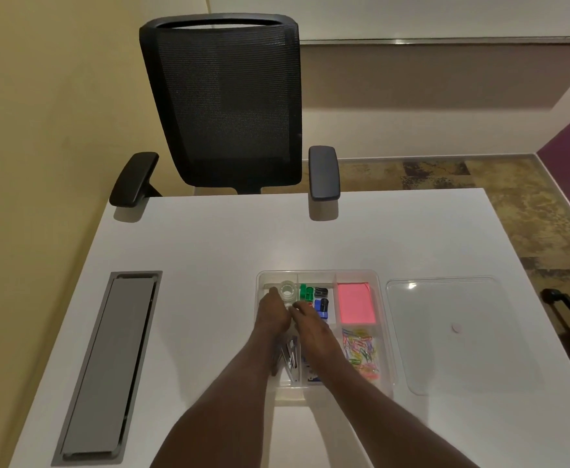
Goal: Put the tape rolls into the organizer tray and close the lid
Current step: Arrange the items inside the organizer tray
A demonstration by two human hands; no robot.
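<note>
A clear plastic organizer tray (383,319) stands on the white table. A clear tape roll (287,291) stands in its far left compartment. My left hand (273,315) reaches into that compartment, fingertips beside the roll. My right hand (310,320) is close against it, and something small and clear, perhaps a second roll, is partly hidden between the two hands. Whether either hand grips anything is unclear. The clear lid (452,332) lies flat on the table to the right of the tray.
Other compartments hold green, black and blue clips (315,297), a pink sticky-note pad (356,302), coloured paper clips (361,349) and metal clips (290,359). A grey cable hatch (108,363) lies at the left. A black office chair (229,106) stands behind the table.
</note>
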